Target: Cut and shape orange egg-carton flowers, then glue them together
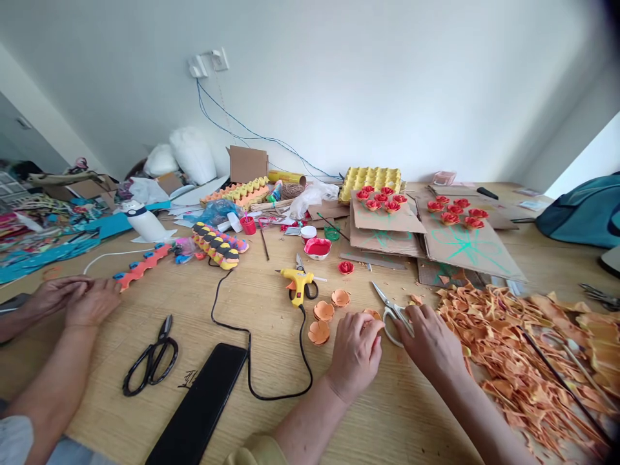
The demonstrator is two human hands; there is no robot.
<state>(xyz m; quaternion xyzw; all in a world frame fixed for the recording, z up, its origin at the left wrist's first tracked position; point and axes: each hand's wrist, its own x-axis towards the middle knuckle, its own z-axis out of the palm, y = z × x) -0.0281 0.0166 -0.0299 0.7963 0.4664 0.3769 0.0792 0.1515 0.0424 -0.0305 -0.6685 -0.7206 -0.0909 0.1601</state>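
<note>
My left hand (356, 352) rests on the wooden table (232, 310), fingers curled round a small orange paper piece (372, 314). My right hand (429, 339) lies beside it, fingers closed over the handles of the white-handled scissors (390, 307), whose blades point up and left. Three orange paper flower cups (323, 311) lie just left of my left hand. A yellow glue gun (298, 284) stands beyond them, its black cord (252, 361) looping toward me.
Another person's two hands (80, 300) rest clasped at the left, near black scissors (152, 358) and a black flat case (201, 403). Orange paper scraps (523, 349) pile at the right. Red paper roses sit on cardboard sheets (465, 248); egg trays (371, 177) stand at the back.
</note>
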